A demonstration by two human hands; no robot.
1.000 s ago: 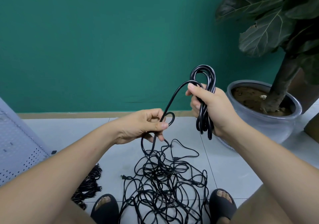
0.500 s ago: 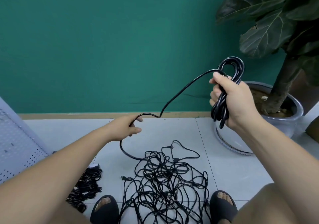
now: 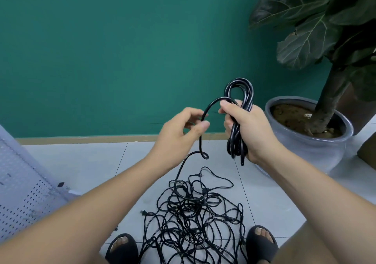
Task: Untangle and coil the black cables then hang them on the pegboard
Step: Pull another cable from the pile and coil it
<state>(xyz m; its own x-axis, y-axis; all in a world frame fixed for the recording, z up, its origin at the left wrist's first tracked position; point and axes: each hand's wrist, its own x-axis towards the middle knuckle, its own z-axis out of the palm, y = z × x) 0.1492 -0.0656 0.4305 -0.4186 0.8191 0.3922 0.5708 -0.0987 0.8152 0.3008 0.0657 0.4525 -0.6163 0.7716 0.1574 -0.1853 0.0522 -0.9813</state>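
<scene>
**Feeding another turn onto the coil**

Gripping coil (image 3: pixel 235 141) in right hand (image 3: pixel 252 133), fingers wrapped tight round its middle, loops sticking out of the fist at 12 and 6 o'clock. Pinching a loose strand (image 3: pixel 200 145) between thumb and forefinger of left hand (image 3: pixel 177 133), other fingers loosely curled.

Since half a second ago: left hand brought in from well out at 8 o'clock to just beside the right. Long stretched span of strand now bent into a short arch between the two hands, with a small kink hanging below. Read as one more turn about to go on the coil. Coiling under way, not finished.

At 6 o'clock: strand running down into tangle (image 3: pixel 195 213) on floor (image 3: pixel 81 162), between two sandals (image 3: pixel 262 243). Much cable still knotted there, so probably well short of halfway. Pegboard (image 3: pixel 20 192) leaning at 8 o'clock; this coil not yet hung.

Container: grey pot (image 3: pixel 305 154) at 3 o'clock, just beyond right hand. Holding brown soil (image 3: pixel 289 117) and a trunk (image 3: pixel 327 101) with big dark leaves. Also a small pale bit on the soil, too small to name. Cables all outside it.
</scene>
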